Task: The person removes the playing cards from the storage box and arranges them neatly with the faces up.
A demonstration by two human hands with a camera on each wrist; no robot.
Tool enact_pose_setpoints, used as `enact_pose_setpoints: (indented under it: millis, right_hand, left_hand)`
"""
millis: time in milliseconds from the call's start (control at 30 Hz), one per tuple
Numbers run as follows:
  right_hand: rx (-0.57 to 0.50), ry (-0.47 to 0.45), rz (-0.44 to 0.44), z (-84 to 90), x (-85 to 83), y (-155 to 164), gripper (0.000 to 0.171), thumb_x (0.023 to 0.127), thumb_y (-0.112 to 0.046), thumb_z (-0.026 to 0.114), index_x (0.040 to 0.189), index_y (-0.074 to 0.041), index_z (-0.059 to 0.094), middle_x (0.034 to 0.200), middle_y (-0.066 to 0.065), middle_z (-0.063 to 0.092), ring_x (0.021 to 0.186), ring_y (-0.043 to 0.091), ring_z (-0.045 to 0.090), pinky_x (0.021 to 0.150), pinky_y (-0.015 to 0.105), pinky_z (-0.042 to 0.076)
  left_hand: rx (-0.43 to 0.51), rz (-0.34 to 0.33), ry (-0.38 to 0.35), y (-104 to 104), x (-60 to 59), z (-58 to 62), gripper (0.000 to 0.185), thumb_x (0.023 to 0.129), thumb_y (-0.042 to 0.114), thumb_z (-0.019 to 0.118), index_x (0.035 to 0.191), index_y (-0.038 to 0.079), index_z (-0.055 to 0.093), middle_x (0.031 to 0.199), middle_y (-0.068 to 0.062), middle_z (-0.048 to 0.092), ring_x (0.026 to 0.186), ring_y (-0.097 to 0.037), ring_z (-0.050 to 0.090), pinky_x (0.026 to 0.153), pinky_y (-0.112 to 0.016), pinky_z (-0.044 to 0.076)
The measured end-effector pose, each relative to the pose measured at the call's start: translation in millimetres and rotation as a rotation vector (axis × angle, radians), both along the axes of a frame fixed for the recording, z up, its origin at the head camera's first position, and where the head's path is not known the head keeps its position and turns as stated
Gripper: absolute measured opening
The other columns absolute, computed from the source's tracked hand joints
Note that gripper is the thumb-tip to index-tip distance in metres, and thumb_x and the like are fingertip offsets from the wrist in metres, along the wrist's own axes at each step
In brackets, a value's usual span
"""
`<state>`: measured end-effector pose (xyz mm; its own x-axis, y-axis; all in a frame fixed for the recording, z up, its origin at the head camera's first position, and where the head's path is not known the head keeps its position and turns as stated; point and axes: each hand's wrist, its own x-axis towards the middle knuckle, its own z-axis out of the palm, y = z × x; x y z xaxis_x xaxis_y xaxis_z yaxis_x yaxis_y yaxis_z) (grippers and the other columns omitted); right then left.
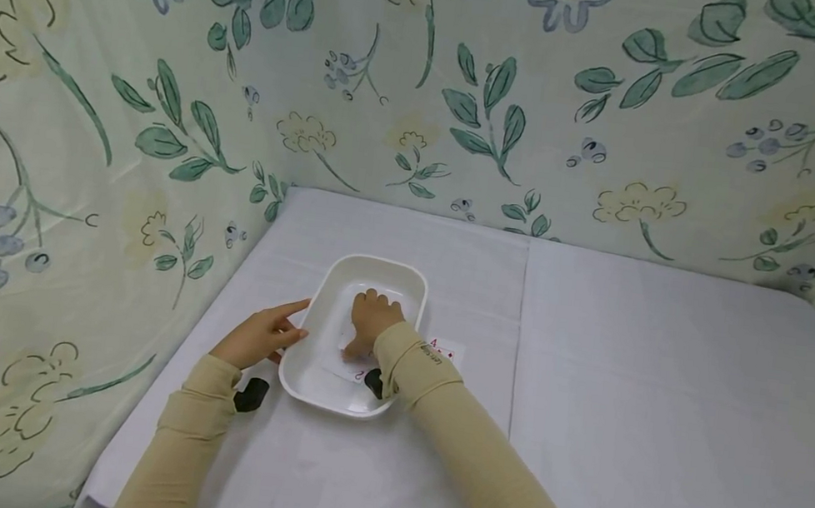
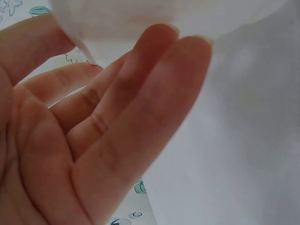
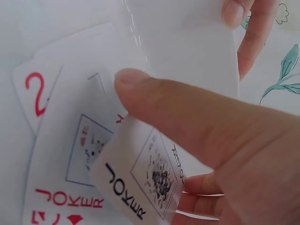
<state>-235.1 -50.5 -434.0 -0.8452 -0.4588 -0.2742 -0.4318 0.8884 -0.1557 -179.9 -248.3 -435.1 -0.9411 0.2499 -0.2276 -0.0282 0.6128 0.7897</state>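
A white rectangular tray [image 1: 318, 354] stands on the white cloth. My left hand [image 1: 258, 336] grips its left side, thumb at the rim and fingers against the outer wall; the fingertips [image 2: 192, 51] touch it in the left wrist view. Inside the tray, my right hand [image 1: 373, 321] reaches down over playing cards. Its thumb and curled fingers hold a black joker card [image 3: 129, 187] at a tilt. Beneath that lie a red joker card [image 3: 56, 159] and a card with a red 2 [image 3: 28, 86], partly covered.
Right of the tray, partly behind the right forearm, a red-marked playing card [image 1: 451, 349] lies on the white table cloth [image 1: 625, 396]. A floral curtain [image 1: 424, 105] hangs along the back and left edges. Black wrist devices [image 1: 251, 395] sit at both cuffs.
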Motion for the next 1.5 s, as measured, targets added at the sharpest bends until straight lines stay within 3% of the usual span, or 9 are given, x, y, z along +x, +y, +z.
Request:
enact_pose_setpoints:
  millis: [167, 367, 633, 1033, 1300, 1500]
  right_hand:
    - [-0.017, -0.004, 0.018, 0.4, -3.5, 2.1, 0.065, 0.062, -0.049, 0.077, 0.108, -0.012, 0.05, 0.105, 0.005, 0.046, 0.093, 0.02, 0.047, 0.079, 0.036, 0.042]
    - [-0.035, 0.017, 0.05, 2.9, -5.9, 3.0, 0.067, 0.061, -0.053, 0.077, 0.108, -0.013, 0.05, 0.107, 0.005, 0.046, 0.095, 0.021, 0.047, 0.081, 0.037, 0.042]
    - [-0.022, 0.089, 0.09, 30.9, 0.0, 12.7, 0.088, 0.063, -0.054, 0.075, 0.125, -0.001, 0.041, 0.113, 0.01, 0.045, 0.098, 0.023, 0.047, 0.08, 0.037, 0.043]
    - [-0.063, 0.137, 0.106, 66.7, -0.1, 55.1, 0.096, 0.063, -0.052, 0.076, 0.129, 0.005, 0.037, 0.122, 0.017, 0.045, 0.104, 0.028, 0.049, 0.084, 0.04, 0.044]
    - [-0.095, 0.147, 0.029, 62.1, -6.2, 111.8, 0.099, 0.064, -0.049, 0.077, 0.132, 0.007, 0.033, 0.129, 0.023, 0.039, 0.113, 0.035, 0.043, 0.089, 0.045, 0.041]
    - [-0.084, 0.1, -0.037, 48.9, -1.2, 150.3, 0.098, 0.064, -0.045, 0.078, 0.133, 0.008, 0.033, 0.13, 0.024, 0.037, 0.115, 0.038, 0.04, 0.091, 0.05, 0.037]
  left_hand:
    - [-0.006, -0.001, 0.001, -0.1, 0.4, -1.4, 0.06, 0.089, 0.025, 0.058, 0.141, 0.014, 0.031, 0.087, -0.009, 0.06, 0.074, -0.02, 0.058, 0.06, -0.033, 0.052]
    - [0.003, -0.006, -0.001, -0.4, 2.1, -1.8, 0.06, 0.089, 0.025, 0.058, 0.141, 0.013, 0.031, 0.087, -0.009, 0.061, 0.072, -0.02, 0.059, 0.06, -0.033, 0.052]
    - [-0.005, -0.012, -0.008, -0.5, 2.5, -1.9, 0.06, 0.09, 0.025, 0.057, 0.142, 0.014, 0.03, 0.089, -0.01, 0.06, 0.074, -0.02, 0.059, 0.061, -0.033, 0.052]
    - [-0.022, 0.01, -0.012, -0.1, -0.7, -4.3, 0.059, 0.089, 0.022, 0.058, 0.142, 0.015, 0.031, 0.09, -0.011, 0.06, 0.075, -0.021, 0.059, 0.061, -0.033, 0.052]
    - [-0.023, 0.013, -0.02, 0.7, -1.6, -3.1, 0.06, 0.089, 0.024, 0.057, 0.142, 0.016, 0.03, 0.089, -0.01, 0.059, 0.075, -0.02, 0.058, 0.062, -0.033, 0.052]
    - [-0.036, 0.009, -0.024, -0.5, -0.5, -1.6, 0.06, 0.09, 0.024, 0.057, 0.142, 0.016, 0.029, 0.09, -0.011, 0.059, 0.076, -0.021, 0.058, 0.062, -0.033, 0.052]
